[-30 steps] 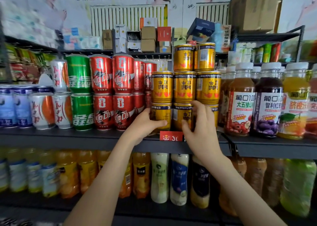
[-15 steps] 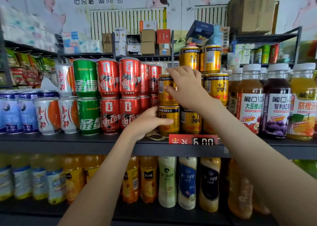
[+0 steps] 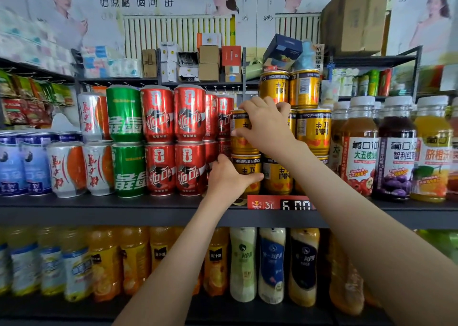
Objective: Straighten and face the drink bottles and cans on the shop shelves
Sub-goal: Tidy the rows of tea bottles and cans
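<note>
From the head camera, the stack of gold cans [image 3: 313, 130] stands three tiers high on the dark shelf [image 3: 124, 205], just above the red price tag [image 3: 280, 202]. Red cans [image 3: 173, 117] crowd against it on the left and juice bottles [image 3: 359, 149] on the right.

The right hand [image 3: 267, 127] is wrapped over the middle can [image 3: 241, 143] at the stack's left edge, fingers curled across its top rim and thumb low on its side. That can looks set a little left of the one below. The left hand [image 3: 230, 179] is clamped on the bottom can [image 3: 249, 174] beneath it, thumb laid across the front and fingers gone round the far side.

These look like small, full metal cans, so I'd judge them stiff, heavy for their size and smooth enough on the printed wall to slip under a loose grip. They won't crush, but they stand rim on rim, so a sideways shove could shift the whole column. The two top cans [image 3: 290, 87] sit close by the right hand's knuckles.

The safest hold seems to be round the wall at mid-height, turning each can on the spot so its label faces out. The lower one is best held steady meanwhile — much as the left hand is placed to do.
</note>
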The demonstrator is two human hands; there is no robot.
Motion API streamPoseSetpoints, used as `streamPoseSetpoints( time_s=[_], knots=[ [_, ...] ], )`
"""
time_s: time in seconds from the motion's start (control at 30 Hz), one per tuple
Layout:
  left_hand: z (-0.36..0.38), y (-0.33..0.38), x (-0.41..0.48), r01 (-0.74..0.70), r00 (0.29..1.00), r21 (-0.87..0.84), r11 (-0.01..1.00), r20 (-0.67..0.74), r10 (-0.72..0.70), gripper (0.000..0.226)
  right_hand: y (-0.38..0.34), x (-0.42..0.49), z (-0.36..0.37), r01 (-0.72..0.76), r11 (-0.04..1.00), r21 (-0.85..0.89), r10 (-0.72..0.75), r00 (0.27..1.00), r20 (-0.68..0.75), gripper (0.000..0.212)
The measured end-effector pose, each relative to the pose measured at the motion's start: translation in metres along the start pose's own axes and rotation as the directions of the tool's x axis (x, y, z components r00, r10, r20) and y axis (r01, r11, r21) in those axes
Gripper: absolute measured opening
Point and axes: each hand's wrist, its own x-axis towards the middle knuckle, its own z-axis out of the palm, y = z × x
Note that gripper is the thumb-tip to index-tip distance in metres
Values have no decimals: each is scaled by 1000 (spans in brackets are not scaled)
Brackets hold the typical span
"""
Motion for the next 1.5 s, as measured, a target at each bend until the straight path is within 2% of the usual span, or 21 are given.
streamPoseSetpoints(
  time_s=[0.13,0.23,0.3,0.57,0.67,0.73,0.8,0.87,0.93,1.07,1.17,1.33,1.5],
  knots=[
    [-2,2,-3,-23,1000,57,998,9,22,86,0,-2,2,0,1000,12,0,1000,-14,47],
    [-9,3,-4,-15,993,-155,988,113,32,63,7,-9,4,-3,999,53,7,997,-79,35],
    [-13,5,-3,5,988,-254,967,149,35,58,10,-12,4,-18,998,56,23,996,-88,33],
    [-8,7,-5,-44,997,-214,976,51,57,60,7,-12,4,-49,997,64,55,994,-95,37],
    [-7,11,-11,-110,990,-88,990,-95,102,75,2,-25,4,-27,994,105,46,982,-182,43],
    [-3,21,-24,-178,944,15,984,-280,175,75,6,-40,1,-15,989,146,58,956,-289,41],
    [4,34,-43,-282,850,91,955,-438,293,66,18,-58,-5,-37,989,145,88,929,-359,41],
    [18,48,-59,-385,766,121,915,-511,390,56,38,-78,-13,-71,987,146,120,924,-364,42],
    [37,59,-72,-457,743,118,882,-495,451,45,62,-99,-21,-130,978,161,179,923,-340,43],
    [81,83,-87,-541,777,53,839,-350,523,36,119,-137,-35,-340,916,213,389,883,-263,43],
    [115,97,-87,-496,834,33,867,-258,487,40,160,-162,-45,-464,859,217,505,837,-211,48],
    [162,120,-77,-262,939,35,964,-223,263,60,223,-195,-51,-556,803,214,593,777,-212,50],
    [198,137,-58,-81,954,52,995,-285,92,62,268,-212,-44,-483,857,177,514,823,-243,52]
  ],
)
